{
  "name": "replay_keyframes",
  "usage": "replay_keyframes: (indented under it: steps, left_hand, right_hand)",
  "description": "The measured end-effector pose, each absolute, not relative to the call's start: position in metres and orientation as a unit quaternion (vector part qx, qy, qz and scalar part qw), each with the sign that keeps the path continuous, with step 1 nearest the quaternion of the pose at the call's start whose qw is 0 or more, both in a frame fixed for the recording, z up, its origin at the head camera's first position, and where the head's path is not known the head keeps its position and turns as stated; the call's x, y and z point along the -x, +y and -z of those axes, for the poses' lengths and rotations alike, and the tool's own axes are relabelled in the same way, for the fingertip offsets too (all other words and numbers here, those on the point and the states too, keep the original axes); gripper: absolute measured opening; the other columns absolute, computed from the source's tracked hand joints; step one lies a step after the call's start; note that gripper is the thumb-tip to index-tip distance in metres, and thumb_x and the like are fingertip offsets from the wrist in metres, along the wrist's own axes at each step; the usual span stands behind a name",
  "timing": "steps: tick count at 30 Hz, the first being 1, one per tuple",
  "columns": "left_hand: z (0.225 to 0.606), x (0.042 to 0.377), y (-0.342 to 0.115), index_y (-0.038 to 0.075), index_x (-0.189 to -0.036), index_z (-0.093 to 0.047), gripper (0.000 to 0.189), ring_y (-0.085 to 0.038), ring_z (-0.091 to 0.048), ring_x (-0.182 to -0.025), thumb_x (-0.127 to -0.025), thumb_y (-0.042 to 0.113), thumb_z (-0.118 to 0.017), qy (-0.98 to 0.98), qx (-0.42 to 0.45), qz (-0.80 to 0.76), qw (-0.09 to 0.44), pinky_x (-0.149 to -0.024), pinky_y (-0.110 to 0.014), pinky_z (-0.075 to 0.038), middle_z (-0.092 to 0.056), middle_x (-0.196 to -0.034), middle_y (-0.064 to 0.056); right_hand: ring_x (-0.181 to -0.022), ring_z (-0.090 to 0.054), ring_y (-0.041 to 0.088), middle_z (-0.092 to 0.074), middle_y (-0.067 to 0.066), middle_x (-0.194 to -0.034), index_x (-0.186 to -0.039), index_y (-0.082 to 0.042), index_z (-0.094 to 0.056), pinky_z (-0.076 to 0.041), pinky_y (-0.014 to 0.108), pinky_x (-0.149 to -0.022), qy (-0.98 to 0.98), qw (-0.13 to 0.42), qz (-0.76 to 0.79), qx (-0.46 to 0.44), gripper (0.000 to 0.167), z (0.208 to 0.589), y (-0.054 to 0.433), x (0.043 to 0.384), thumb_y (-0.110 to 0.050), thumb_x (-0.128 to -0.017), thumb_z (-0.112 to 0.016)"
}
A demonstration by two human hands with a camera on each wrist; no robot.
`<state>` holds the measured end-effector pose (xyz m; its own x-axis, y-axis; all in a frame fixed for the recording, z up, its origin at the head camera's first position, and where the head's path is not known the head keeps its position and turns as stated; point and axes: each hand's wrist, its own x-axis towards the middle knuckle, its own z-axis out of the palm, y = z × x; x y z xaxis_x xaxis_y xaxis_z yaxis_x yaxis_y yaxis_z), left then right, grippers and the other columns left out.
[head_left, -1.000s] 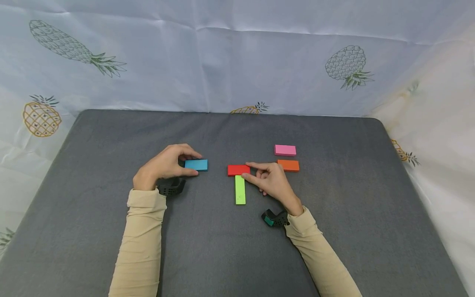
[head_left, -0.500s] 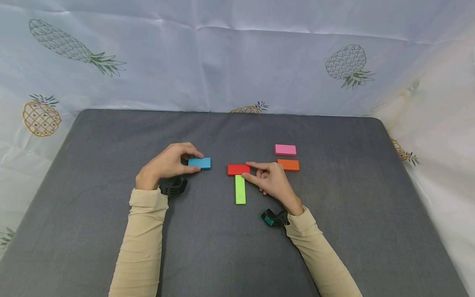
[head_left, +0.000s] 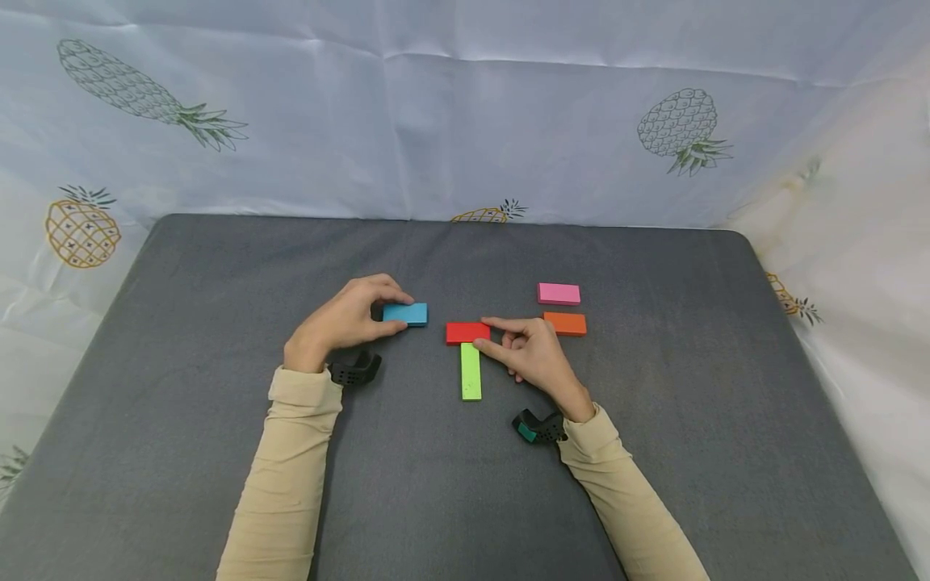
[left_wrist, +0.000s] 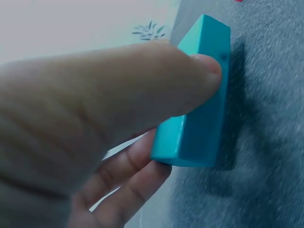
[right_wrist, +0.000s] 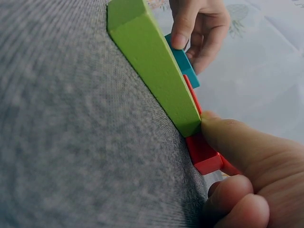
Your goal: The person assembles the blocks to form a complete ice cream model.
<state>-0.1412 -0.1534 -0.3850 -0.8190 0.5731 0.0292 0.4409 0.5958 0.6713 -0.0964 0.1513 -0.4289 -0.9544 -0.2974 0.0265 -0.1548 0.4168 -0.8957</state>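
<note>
My left hand (head_left: 347,316) pinches a blue block (head_left: 408,314) between thumb and fingers, left of the red block and slightly farther back. In the left wrist view the thumb presses along the long side of the blue block (left_wrist: 204,128), and its shadow falls on the cloth beside it. A red block (head_left: 463,332) lies crosswise in the middle of the table, its right end pinched by thumb and index finger of my right hand (head_left: 539,353). The lime green block (head_left: 471,375) points toward me from the red block's near side, the two forming a T.
A pink block (head_left: 559,294) and an orange block (head_left: 566,324) lie to the right, behind my right hand. Grey cloth (head_left: 450,492) covers the table. Behind its far edge hangs a white curtain (head_left: 450,121) printed with pineapples.
My left hand has carried the blue block to the right and slightly away from me, closer to the red block. My right hand and the other blocks have stayed put.
</note>
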Motion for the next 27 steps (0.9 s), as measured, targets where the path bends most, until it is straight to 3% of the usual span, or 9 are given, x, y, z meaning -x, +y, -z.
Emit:
replay_keyframes:
  steps: [3,10,27]
  left_hand:
    - [0.385,0.141,-0.148,-0.002,-0.118,-0.074,0.031,-0.030,-0.064,-0.103,-0.089,0.005,-0.078,0.888,-0.289,-0.347,0.091,-0.091,-0.046,-0.054,-0.069,-0.113,-0.017]
    - [0.385,0.141,-0.137,-0.002,-0.121,-0.073,0.032,-0.032,-0.062,-0.108,-0.090,0.007,-0.077,0.894,-0.285,-0.335,0.088,-0.094,-0.047,-0.053,-0.067,-0.117,-0.018]
    - [0.392,0.141,-0.126,-0.002,-0.123,-0.072,0.033,-0.032,-0.062,-0.108,-0.092,0.008,-0.075,0.894,-0.296,-0.325,0.081,-0.094,-0.047,-0.053,-0.067,-0.118,-0.018]
  right_hand:
    - [-0.035,-0.046,0.011,-0.051,0.007,-0.057,-0.124,-0.013,-0.075,-0.044,0.026,-0.039,0.838,0.066,0.524,0.137,0.040,0.430,0.152,0.097,-0.027,-0.088,-0.083]
    - [-0.035,-0.043,0.007,-0.050,0.012,-0.057,-0.126,0.000,-0.072,-0.042,0.021,-0.040,0.842,0.086,0.519,0.120,0.039,0.403,0.143,0.089,-0.012,-0.090,-0.079]
    - [-0.035,-0.045,0.012,-0.051,0.014,-0.056,-0.126,0.000,-0.072,-0.043,0.022,-0.040,0.839,0.089,0.524,0.120,0.039,0.397,0.143,0.088,-0.012,-0.090,-0.079]
